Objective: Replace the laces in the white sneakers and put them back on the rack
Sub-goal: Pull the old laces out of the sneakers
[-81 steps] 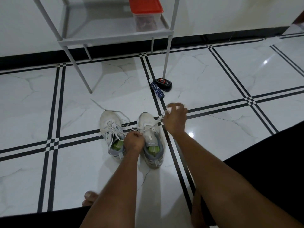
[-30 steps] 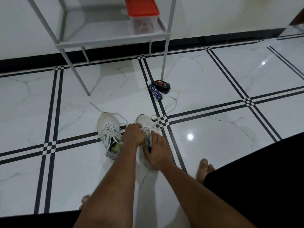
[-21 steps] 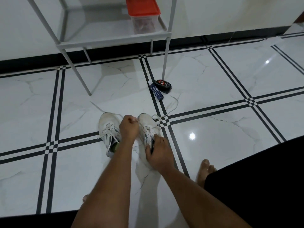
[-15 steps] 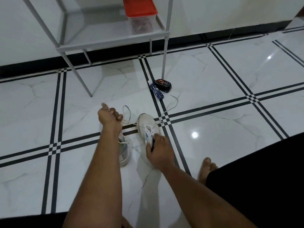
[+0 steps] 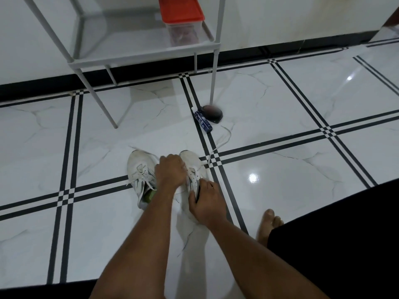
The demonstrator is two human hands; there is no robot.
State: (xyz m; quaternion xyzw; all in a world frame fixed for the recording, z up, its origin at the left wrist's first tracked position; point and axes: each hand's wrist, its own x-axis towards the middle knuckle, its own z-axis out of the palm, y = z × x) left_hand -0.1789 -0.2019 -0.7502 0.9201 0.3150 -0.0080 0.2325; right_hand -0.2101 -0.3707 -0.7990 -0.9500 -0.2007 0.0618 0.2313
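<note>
Two white sneakers stand side by side on the tiled floor. The left sneaker (image 5: 139, 169) is laced and shows a green insole. My left hand (image 5: 170, 171) lies closed over the laces of the right sneaker (image 5: 193, 164), pinching at the eyelets. My right hand (image 5: 206, 201) grips that sneaker's heel and collar, holding it down. A loose white lace end (image 5: 220, 143) trails from the right sneaker over the floor toward the back right. The white metal rack (image 5: 138, 57) stands behind the shoes.
A clear box with a red lid (image 5: 182, 18) sits on the rack's lower shelf. A blue tube (image 5: 203, 121) and a dark round tin (image 5: 212, 113) lie by the rack's front right leg. My bare foot (image 5: 267, 223) rests at right, beside black fabric.
My left hand, raised out to the left half a second ago pulling lace, has come back down onto the right sneaker's eyelets. My right hand has kept its hold on the heel.
</note>
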